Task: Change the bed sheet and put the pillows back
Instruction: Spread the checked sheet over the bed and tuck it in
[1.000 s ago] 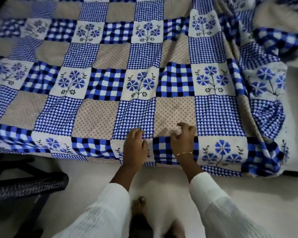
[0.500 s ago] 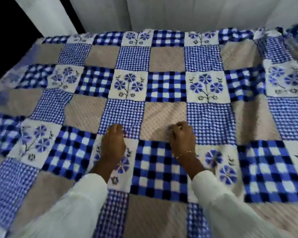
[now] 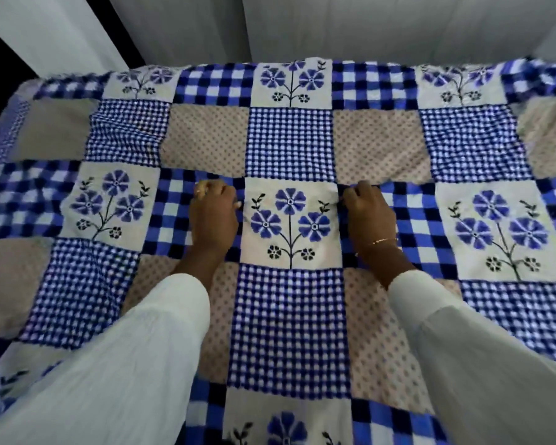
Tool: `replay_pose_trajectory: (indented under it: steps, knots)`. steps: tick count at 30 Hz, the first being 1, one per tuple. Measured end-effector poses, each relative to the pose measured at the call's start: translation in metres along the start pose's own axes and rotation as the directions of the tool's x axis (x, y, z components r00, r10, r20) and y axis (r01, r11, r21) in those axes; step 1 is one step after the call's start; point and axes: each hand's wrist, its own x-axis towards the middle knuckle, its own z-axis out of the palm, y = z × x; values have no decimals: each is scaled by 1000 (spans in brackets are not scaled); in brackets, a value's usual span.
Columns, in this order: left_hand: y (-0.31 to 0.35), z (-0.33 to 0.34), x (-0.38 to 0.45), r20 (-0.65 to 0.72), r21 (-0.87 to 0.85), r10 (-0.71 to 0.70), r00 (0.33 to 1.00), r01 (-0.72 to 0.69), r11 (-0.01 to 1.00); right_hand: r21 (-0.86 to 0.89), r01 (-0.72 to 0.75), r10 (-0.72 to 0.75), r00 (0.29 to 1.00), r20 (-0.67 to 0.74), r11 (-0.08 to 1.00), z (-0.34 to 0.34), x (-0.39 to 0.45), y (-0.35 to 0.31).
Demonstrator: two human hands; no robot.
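The patchwork bed sheet (image 3: 289, 316) covers the whole bed, reaching the far wall (image 3: 366, 24). On either side of its central flower square, the left hand (image 3: 213, 216) and right hand (image 3: 369, 213) each pinch a fold of cloth, fingers curled. Best to draw both sides evenly, so the squares stay straight. No pillows are in view.

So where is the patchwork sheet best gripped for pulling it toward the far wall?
Probably where the hands already are: left hand and right hand bunch the patchwork sheet either side of the central flower square, reaching from the near side. The cloth lies flat and limp, so two spaced top pinches should pull it evenly.
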Motion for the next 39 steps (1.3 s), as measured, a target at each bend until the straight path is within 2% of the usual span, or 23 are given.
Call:
replay_pose_trajectory:
  steps: [4, 6, 11, 14, 16, 18, 20, 23, 28, 31, 33, 35, 37, 38, 39]
  knots:
    - [2, 7, 25, -67, -64, -72, 995, 67, 996, -20, 19, -22, 988, -153, 1000, 6, 27, 10]
    - [4, 8, 45, -131, -67, -110, 985, 102, 993, -7, 10, -11, 983, -183, 1000, 6, 50, 15]
    - [10, 18, 82, -172, -92, -48, 984, 33, 995, 34, -47, 49, 997, -67, 998, 15, 83, 16]
    - [6, 15, 89, -201, -143, -89, 975, 61, 988, 64, -299, 288, 947, 143, 952, 14, 97, 27]
    - [6, 7, 109, -164, -167, -128, 978, 101, 981, 50, -393, 372, 898, 234, 918, 10, 116, 39]
    - [3, 0, 143, -32, -167, -111, 993, 104, 980, 0, -371, 355, 886, 298, 929, 10, 140, 44]
    - [0, -1, 175, 49, -139, -63, 997, 69, 988, -5, -296, 284, 912, 298, 955, 17, 158, 46]
    - [6, 2, 204, 96, -25, -11, 995, 14, 1000, -16, -212, 209, 947, 242, 977, 28, 179, 51]
    - [21, -1, 271, -62, -159, -188, 980, 177, 971, -94, -310, 322, 931, 173, 946, 30, 250, 67]
    - [12, 14, 305, 19, -184, -184, 983, 184, 966, -20, -369, 365, 906, 215, 929, 46, 269, 79]
    - [1, 22, 317, 138, -185, -156, 978, 181, 966, 60, -399, 378, 900, 217, 915, 56, 270, 93]
    - [-15, 21, 328, 296, -319, -113, 948, 209, 924, 53, -383, 357, 897, 263, 922, 58, 277, 102]
    - [-22, 14, 334, 451, -482, -71, 889, 311, 819, -31, -331, 322, 887, 330, 943, 56, 289, 106]
    - [-23, 11, 336, 453, -489, -62, 889, 306, 817, -40, -327, 321, 885, 339, 944, 55, 294, 105]
    - [-20, 10, 339, 400, -465, -71, 914, 269, 843, -35, -335, 328, 887, 324, 942, 54, 298, 103]
